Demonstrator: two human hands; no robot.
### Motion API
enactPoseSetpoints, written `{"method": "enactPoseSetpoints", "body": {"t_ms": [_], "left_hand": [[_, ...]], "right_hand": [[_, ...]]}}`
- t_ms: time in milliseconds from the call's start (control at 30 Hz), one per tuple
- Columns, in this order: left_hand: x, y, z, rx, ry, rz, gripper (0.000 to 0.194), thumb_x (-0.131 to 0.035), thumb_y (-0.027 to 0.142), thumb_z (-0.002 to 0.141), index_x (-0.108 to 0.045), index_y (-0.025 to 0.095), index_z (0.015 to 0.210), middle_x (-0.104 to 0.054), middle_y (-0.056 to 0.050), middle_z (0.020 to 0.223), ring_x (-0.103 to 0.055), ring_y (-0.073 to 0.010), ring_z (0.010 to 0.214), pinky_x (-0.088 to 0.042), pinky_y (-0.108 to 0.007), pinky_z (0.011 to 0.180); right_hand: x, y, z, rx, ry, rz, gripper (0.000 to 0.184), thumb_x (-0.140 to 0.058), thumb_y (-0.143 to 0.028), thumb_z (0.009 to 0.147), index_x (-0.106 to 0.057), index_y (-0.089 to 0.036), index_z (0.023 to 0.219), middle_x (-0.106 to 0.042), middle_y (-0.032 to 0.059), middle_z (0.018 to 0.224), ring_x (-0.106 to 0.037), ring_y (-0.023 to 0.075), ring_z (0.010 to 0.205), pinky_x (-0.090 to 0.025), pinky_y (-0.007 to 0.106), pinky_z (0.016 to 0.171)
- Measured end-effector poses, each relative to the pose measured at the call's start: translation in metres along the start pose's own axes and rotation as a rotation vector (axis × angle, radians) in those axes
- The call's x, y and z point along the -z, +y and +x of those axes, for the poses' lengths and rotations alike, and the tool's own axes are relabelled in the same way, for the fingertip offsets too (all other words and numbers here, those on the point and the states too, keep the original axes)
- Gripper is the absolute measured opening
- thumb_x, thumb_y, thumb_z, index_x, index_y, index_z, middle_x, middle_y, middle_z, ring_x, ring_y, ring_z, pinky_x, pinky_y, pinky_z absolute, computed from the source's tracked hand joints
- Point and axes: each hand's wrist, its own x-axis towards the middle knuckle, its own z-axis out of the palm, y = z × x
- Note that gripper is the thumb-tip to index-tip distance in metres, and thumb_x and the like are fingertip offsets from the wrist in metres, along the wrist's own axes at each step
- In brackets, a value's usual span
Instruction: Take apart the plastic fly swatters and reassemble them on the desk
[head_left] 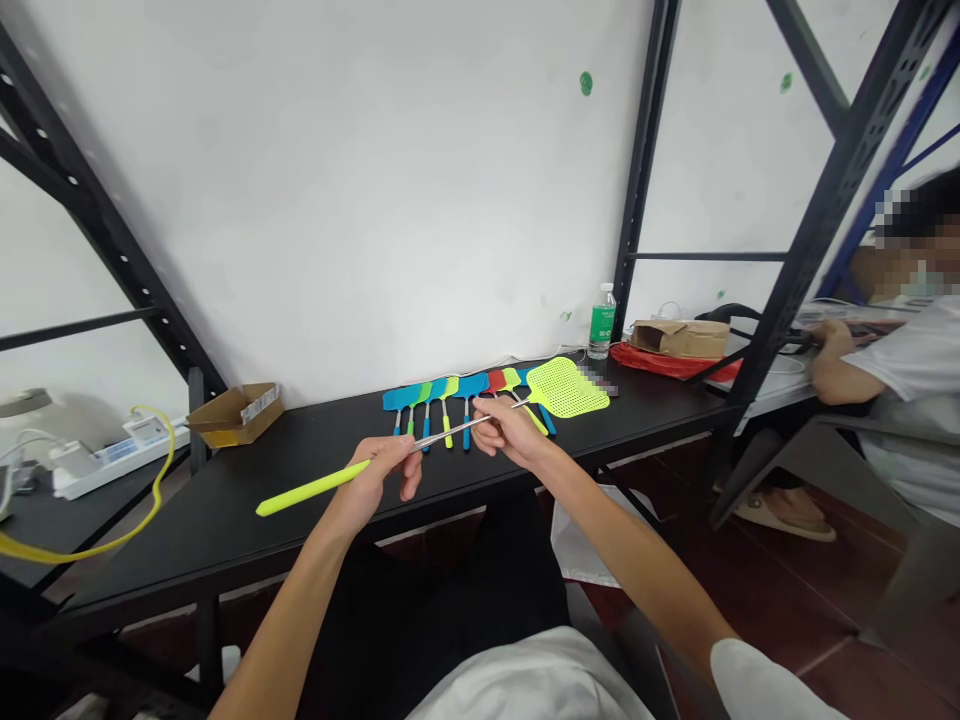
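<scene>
Across both hands lies a yellow-green fly swatter (568, 388), its perforated head to the right and its long handle slanting down to the left. My left hand (379, 477) is closed round the metal shaft where it meets the grip. Fingers of my right hand (504, 430) pinch the thin shaft nearer the head. Behind them on the black table, several more fly swatters (471, 384) lie side by side in blue, green, yellow-green and red, handles pointing toward me. My right hand and the held swatter hide some of these.
An open cardboard box (238, 416) stands at the left of the black table (225, 510). A water bottle (601, 322) is by the rack post, beside a red bag (667, 362) with a brown paper package (679, 337). A power strip (120, 458) lies left; another person (900, 390) sits right.
</scene>
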Motion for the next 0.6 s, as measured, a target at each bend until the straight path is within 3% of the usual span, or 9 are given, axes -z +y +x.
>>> {"method": "enactPoseSetpoints", "body": {"t_ms": [167, 267, 433, 600], "left_hand": [[0.009, 0.002, -0.001, -0.026, 0.036, 0.002, 0.047, -0.044, 0.045, 0.096, -0.046, 0.022, 0.054, -0.049, -0.001, 0.045, -0.044, -0.0164, 0.049, -0.037, -0.034, 0.058], [0.022, 0.002, -0.004, -0.01, 0.084, -0.04, 0.049, -0.046, 0.048, 0.094, -0.044, 0.023, 0.051, -0.045, -0.001, 0.042, -0.041, -0.0162, 0.046, -0.034, -0.034, 0.055], [0.057, 0.003, -0.014, 0.017, 0.185, -0.058, 0.051, -0.047, 0.049, 0.091, -0.041, 0.023, 0.048, -0.04, -0.002, 0.039, -0.04, -0.0154, 0.044, -0.032, -0.034, 0.052], [0.086, -0.001, -0.021, 0.036, 0.233, -0.069, 0.052, -0.049, 0.047, 0.089, -0.038, 0.02, 0.046, -0.038, -0.001, 0.035, -0.038, -0.0121, 0.042, -0.03, -0.031, 0.052]], "right_hand": [[0.007, -0.006, -0.001, 0.023, -0.021, -0.041, 0.055, -0.056, -0.049, 0.092, -0.046, -0.022, 0.046, -0.034, -0.0047, 0.039, -0.038, 0.0108, 0.04, -0.038, 0.026, 0.048], [0.017, -0.012, -0.001, 0.046, 0.031, -0.058, 0.054, -0.059, -0.05, 0.09, -0.045, -0.023, 0.045, -0.032, -0.0052, 0.038, -0.038, 0.0111, 0.038, -0.037, 0.027, 0.047], [0.045, -0.029, -0.004, 0.095, 0.171, -0.087, 0.056, -0.066, -0.055, 0.082, -0.041, -0.024, 0.043, -0.025, -0.0063, 0.035, -0.032, 0.0111, 0.036, -0.032, 0.026, 0.043], [0.081, -0.038, -0.012, 0.108, 0.249, -0.07, 0.053, -0.071, -0.049, 0.08, -0.039, -0.025, 0.045, -0.025, -0.007, 0.035, -0.029, 0.0103, 0.036, -0.029, 0.027, 0.042]]}}
